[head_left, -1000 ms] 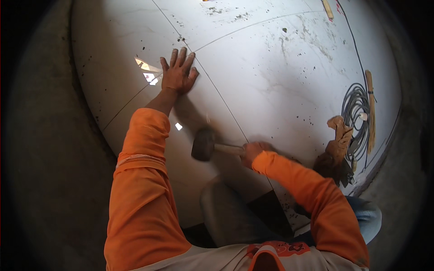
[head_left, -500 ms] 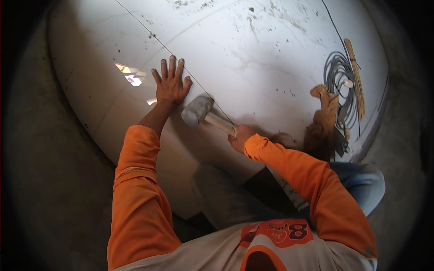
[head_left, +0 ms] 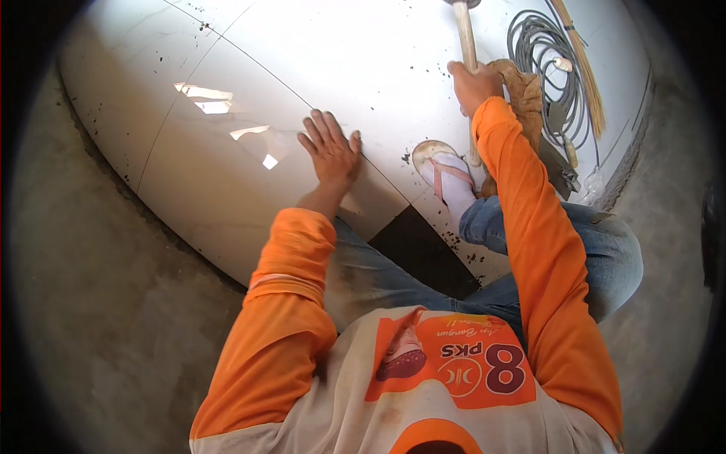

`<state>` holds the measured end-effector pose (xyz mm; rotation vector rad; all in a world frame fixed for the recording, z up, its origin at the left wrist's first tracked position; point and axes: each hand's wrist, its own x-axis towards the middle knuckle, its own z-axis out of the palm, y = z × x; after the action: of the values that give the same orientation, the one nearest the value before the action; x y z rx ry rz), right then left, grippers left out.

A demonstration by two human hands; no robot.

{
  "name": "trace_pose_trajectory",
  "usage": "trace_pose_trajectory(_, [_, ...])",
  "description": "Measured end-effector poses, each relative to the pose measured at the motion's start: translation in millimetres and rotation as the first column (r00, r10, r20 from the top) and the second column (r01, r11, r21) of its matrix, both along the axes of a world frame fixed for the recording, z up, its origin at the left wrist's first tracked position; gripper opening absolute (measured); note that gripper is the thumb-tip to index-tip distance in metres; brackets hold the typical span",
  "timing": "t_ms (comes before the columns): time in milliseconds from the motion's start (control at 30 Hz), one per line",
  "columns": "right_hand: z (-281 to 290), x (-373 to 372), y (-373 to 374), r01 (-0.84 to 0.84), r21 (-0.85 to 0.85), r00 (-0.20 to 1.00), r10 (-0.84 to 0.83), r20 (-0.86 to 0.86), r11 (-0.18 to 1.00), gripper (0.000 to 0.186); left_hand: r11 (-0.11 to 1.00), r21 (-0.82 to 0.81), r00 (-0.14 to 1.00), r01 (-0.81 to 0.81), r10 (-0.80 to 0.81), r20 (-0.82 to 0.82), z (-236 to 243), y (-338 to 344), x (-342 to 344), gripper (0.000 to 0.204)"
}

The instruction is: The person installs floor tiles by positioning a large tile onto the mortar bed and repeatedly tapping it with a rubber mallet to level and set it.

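Currently gripped mallet (head_left: 465, 38): out ahead and to the right, its pale handle running up to a head that the upper edge of the view mostly cuts off.
Right hand (head_left: 476, 87): fingers wrapped around the handle, clamped on it, with the butt end sticking out below the fist, beside the sandalled foot (head_left: 435, 163).
Mallet handling: short, even taps with the face meeting the floor flat would probably suit this glossy surface; a tilted edge or a hard blow could chip it. The hold partway along the handle should favour control over force.
Left hand (head_left: 333, 159): palm down on the light tile (head_left: 234, 197), fingers slightly spread, thumb apart, gripping nothing.
Left hand care: best well apart from any blow, its light, spread touch useful for feeling movement or a raised edge.
Joint line (head_left: 261, 69): it runs past the left fingertips; sighting along it between taps would help keep both sides level.
Right sleeve (head_left: 522, 204): the arm reaches far forward, angled slightly inward toward the wrist.
Left sleeve (head_left: 276, 303): the arm slants forward and inward, its cuff pushed up and the wrist bent back over the flat palm.
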<state>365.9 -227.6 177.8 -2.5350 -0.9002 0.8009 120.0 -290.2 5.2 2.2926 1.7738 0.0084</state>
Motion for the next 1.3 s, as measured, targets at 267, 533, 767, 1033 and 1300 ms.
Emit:
trace_pose_trajectory(267, [10.3,7.2,-35.2,-0.061,0.176,0.997,0.066,-0.026,0.982,0.047,0.995,-0.093,0.991,0.046,-0.033,0.130,12.0,-145.1,47.6,0.075])
trace_pose_trajectory(533, [3.4,-4.5,-57.5,-0.011,0.173,0.978,0.047,-0.203,0.985,0.038,0.951,-0.213,0.975,0.224,-0.215,0.062,40.1,-192.4,53.5,0.074])
trace_pose_trajectory(767, [7.3,-7.3,-63.4,-0.064,0.157,0.981,0.090,-0.169,0.986,0.041,0.741,-0.247,0.781,0.624,-0.582,0.226,63.8,-232.1,52.9,0.065])
trace_pose_trajectory(1033, [-10.1,-19.3,-77.3,-0.034,0.155,0.979,0.064,-0.195,0.987,0.043,0.743,-0.515,0.882,0.427,-0.469,0.055,77.4,-192.9,44.5,0.074])
trace_pose_trajectory(1300, [-21.7,-10.6,-90.6,-0.121,0.162,0.992,0.127,-0.025,0.979,0.042,0.782,-0.568,0.936,0.257,-0.348,-0.055,69.4,-190.2,46.9,0.085])
